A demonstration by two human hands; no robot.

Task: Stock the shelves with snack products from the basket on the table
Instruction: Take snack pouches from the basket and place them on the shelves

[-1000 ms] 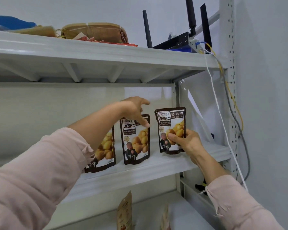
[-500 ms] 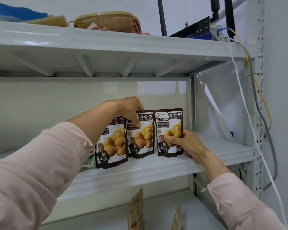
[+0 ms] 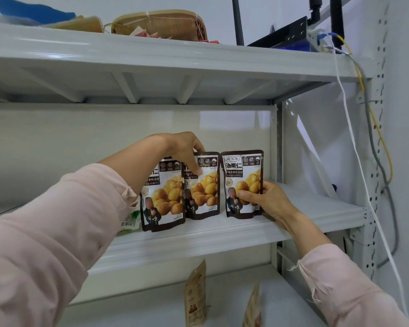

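Three brown chestnut snack pouches stand upright in a row on the middle shelf (image 3: 222, 234). My left hand (image 3: 184, 149) reaches over from the left and pinches the top of the middle pouch (image 3: 203, 192), thumb on its front. The left pouch (image 3: 163, 201) overlaps the middle one slightly. My right hand (image 3: 267, 201) grips the lower right edge of the right pouch (image 3: 243, 175), thumb across its front. The basket is not in view.
A green-white packet (image 3: 130, 221) lies behind my left sleeve. Two tan pouches (image 3: 195, 293) (image 3: 253, 308) stand on the lower shelf. The top shelf holds a woven tray (image 3: 161, 24) and a black router (image 3: 286, 34). Cables (image 3: 373, 142) hang down the right upright.
The three pouches now stand closer together in a tight row. My left hand moved down onto the middle pouch's top. The camera moved closer to the shelf.
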